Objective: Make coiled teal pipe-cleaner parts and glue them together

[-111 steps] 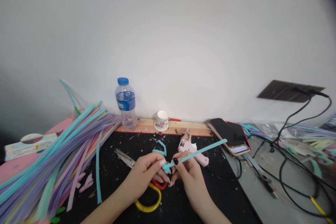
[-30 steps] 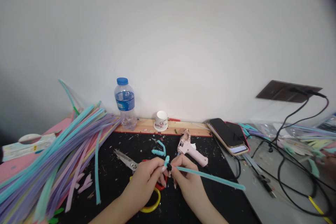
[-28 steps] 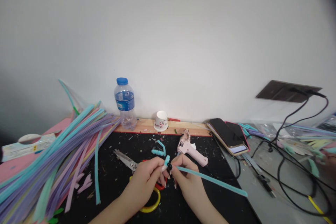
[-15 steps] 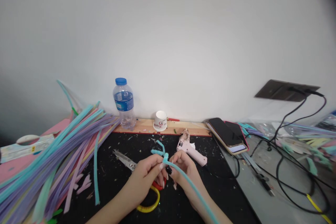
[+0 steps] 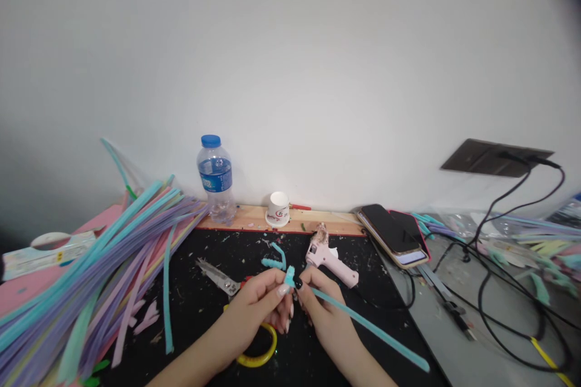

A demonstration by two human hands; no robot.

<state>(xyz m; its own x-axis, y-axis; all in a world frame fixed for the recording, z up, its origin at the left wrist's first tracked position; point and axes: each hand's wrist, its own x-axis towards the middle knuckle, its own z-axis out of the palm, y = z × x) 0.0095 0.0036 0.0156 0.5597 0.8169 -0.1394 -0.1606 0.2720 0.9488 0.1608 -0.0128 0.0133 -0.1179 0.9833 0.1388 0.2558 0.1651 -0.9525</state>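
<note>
Turquoise fuzzy stem, one, on the person's side of the pink glue gun | left hand: fingers pinching its coiled end | right hand: fingers pinching beside the coil | coiled piece, left of glue gun | scissors, farther left.

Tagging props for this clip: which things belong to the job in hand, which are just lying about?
In the job:
turquoise strip, pinched by left hand and right hand
likely also: bundle of strips, bent turquoise piece, scissors, glue gun

Probably just lying about:
bottle
paper cup
phones
</note>
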